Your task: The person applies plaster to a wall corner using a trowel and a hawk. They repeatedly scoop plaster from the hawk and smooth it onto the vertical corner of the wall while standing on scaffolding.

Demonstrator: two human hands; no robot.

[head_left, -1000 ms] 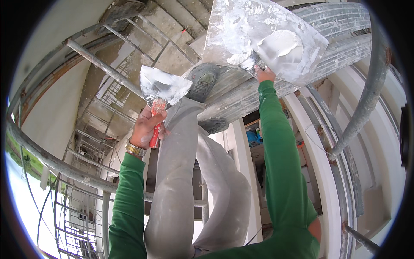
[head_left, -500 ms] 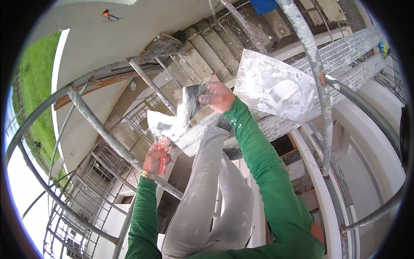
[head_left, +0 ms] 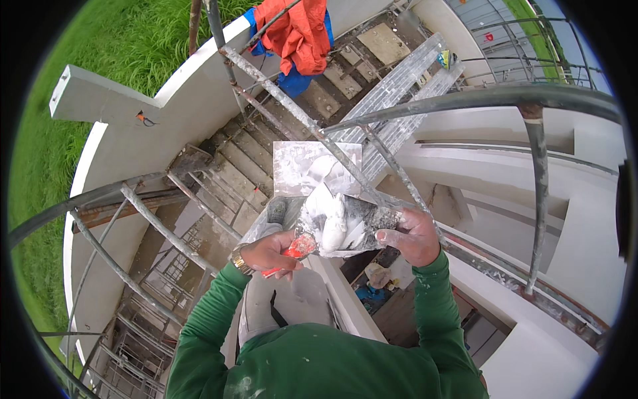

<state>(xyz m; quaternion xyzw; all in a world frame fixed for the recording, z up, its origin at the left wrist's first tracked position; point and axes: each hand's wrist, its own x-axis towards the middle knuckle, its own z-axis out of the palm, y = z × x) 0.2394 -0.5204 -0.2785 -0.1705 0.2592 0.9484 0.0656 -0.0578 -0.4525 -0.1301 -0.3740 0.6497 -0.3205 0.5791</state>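
Observation:
My left hand (head_left: 269,255) is closed round the red handle (head_left: 299,247) of a putty knife whose wide blade is loaded with white paste. Facing it, my right hand (head_left: 415,238) pinches a dark, paste-smeared flat blade (head_left: 381,221) at its outer end. The two blades meet in front of my body, with a thick lump of white paste (head_left: 333,229) between them; where one blade ends and the other begins is hard to make out. Just beyond lies a pale square board (head_left: 292,163) coated with white paste, partly behind a scaffold tube.
Scaffold tubes (head_left: 302,120) cross ahead and on both sides. Metal planks (head_left: 382,100) run away to the far right. Concrete stairs (head_left: 242,163) descend at left, below my level. An orange and blue tarp (head_left: 292,36) hangs over the far wall. Beneath me are openings with rubble.
The view has turned, so the board now lies straight ahead instead of to the right. My right hand has moved rightward and nearer; both hands now sit level, still holding their blades.

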